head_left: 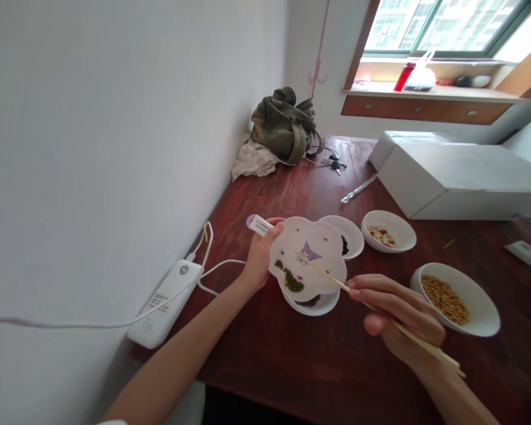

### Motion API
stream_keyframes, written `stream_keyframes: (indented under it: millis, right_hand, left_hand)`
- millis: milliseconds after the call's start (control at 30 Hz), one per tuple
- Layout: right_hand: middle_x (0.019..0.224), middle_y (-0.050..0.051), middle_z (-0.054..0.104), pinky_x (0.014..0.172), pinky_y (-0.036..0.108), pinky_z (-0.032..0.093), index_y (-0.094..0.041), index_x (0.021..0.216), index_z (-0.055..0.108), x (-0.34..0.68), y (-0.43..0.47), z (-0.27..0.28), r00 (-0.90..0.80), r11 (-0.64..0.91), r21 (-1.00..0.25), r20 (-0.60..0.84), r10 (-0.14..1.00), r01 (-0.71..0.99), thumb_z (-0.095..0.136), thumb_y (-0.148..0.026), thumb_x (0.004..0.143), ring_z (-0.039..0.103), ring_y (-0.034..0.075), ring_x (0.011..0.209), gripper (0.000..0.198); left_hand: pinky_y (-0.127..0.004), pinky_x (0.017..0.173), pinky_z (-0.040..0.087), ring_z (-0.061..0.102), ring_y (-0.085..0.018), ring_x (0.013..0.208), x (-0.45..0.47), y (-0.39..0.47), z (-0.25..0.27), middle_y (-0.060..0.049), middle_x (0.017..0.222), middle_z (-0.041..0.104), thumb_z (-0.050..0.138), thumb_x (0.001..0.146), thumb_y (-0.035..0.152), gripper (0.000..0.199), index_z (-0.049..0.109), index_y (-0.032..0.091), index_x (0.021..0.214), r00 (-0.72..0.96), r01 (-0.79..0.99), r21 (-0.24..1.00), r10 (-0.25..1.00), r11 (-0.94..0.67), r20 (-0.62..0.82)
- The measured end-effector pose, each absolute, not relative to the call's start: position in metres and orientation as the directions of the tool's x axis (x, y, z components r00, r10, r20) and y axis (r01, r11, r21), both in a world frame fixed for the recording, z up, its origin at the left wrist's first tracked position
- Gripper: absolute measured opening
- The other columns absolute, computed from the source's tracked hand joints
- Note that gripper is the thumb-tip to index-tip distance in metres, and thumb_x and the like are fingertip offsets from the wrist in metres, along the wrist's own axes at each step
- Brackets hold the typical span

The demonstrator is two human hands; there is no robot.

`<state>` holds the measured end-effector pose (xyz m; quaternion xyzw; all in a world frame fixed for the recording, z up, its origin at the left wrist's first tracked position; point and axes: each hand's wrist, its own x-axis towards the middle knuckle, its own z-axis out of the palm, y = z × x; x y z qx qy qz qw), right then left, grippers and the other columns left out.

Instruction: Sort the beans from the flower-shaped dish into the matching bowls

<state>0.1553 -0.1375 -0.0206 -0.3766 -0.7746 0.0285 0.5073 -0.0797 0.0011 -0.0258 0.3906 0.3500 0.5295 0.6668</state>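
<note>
My left hand (260,255) grips the edge of a flower-shaped plate (325,248) with a cartoon figure on it. The plate is tilted, and small green beans (294,282) lie along its near-left part. Under it a white bowl (325,307) shows partly, with green beans inside. My right hand (405,313) is closed around a pair of chopsticks (331,278), whose tips are over the plate's middle. Behind the plate stands a partly hidden white bowl (354,229) with dark beans. Right of my right hand is a bowl (487,310) of yellow beans (445,300).
Another bowl (402,230) holds pale and reddish pieces. A white box (482,171) fills the back right, near a clear wrapper (358,190). A white power bank (166,304) with cables lies by the left wall. Keys (335,164) and a green bag (285,127) sit at the back.
</note>
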Motion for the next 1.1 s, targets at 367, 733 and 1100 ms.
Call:
stream_keyframes:
  millis: [367, 733, 1100]
  right_hand:
    - [0.099, 0.007, 0.088, 0.067, 0.025, 0.068, -0.020, 0.115, 0.086, 0.144, -0.148, -0.018, -0.258, 0.704, -0.241, 0.813, 0.523, 0.668, 0.079, -0.039, 0.103, 0.085, 0.019, 0.078, 0.023]
    - [0.099, 0.017, 0.087, 0.091, 0.030, 0.074, -0.006, 0.115, 0.080, 0.135, -0.143, -0.015, -0.514, 0.805, -0.020, 0.760, 0.398, 0.593, 0.067, -0.040, 0.110, 0.086, 0.023, 0.094, 0.037]
    - [0.093, 0.011, 0.080, 0.072, 0.032, 0.068, -0.008, 0.124, 0.076, 0.126, -0.145, -0.026, -0.530, 0.731, 0.016, 0.699, 0.479, 0.682, 0.061, -0.033, 0.113, 0.079, 0.020, 0.079, 0.031]
  left_hand:
    - [-0.030, 0.064, 0.053, 0.073, -0.020, 0.071, -0.082, -0.006, -0.013, -0.005, 0.083, 0.081, 0.096, 0.079, 0.057, 0.048, 0.083, 0.018, 0.103, 0.309, -0.468, 0.861, 0.950, 0.201, -0.054]
    - [-0.028, 0.065, 0.056, 0.076, -0.020, 0.071, -0.083, -0.009, -0.011, -0.007, 0.080, 0.083, 0.099, 0.075, 0.058, 0.053, 0.087, 0.014, 0.103, 0.394, -0.478, 0.805, 0.905, 0.350, -0.160]
    - [-0.023, 0.051, 0.047, 0.060, -0.011, 0.053, -0.081, -0.013, -0.003, 0.003, 0.065, 0.069, 0.101, 0.072, 0.055, 0.050, 0.068, 0.019, 0.084, 0.321, -0.445, 0.845, 0.933, 0.297, -0.159]
